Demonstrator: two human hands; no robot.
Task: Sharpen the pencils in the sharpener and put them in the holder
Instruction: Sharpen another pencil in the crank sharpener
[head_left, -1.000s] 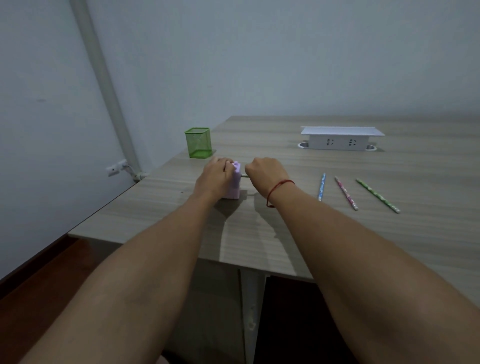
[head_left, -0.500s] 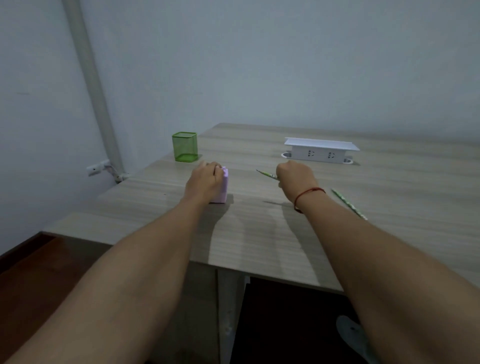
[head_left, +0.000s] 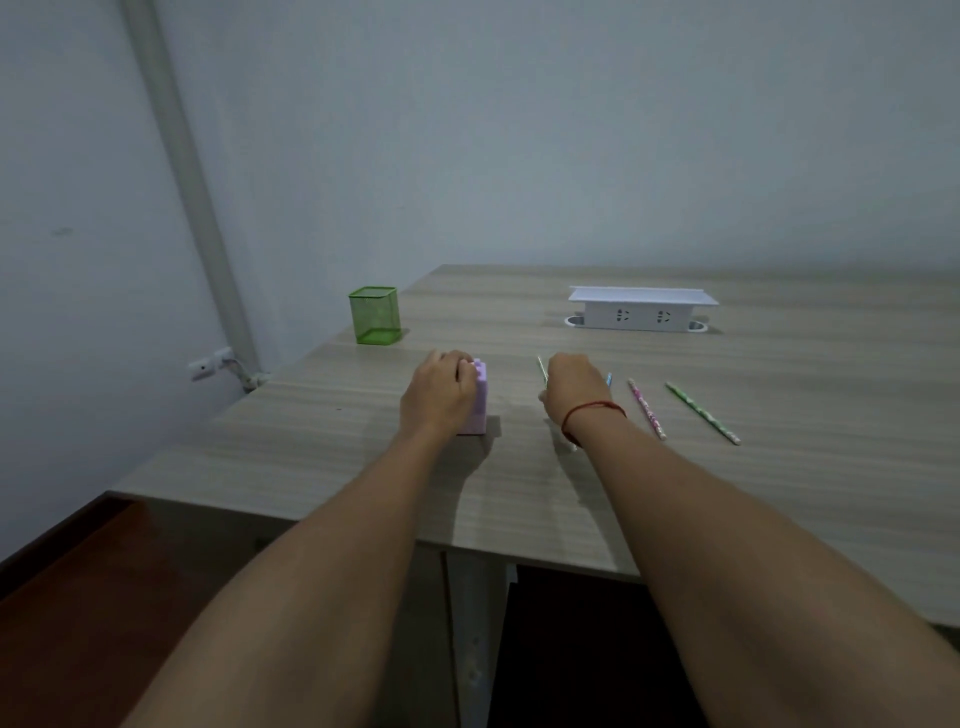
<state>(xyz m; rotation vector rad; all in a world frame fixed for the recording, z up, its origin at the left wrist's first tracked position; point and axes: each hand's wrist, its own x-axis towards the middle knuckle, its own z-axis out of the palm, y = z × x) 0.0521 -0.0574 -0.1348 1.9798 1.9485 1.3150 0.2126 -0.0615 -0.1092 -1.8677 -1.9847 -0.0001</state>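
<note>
One pencil (head_left: 542, 370) in right-hand fingers (head_left: 551, 375)

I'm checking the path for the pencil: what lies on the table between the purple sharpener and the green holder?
Nothing: the head view shows bare table between the purple sharpener and the green holder. The left hand rests on the sharpener's left side.
</note>
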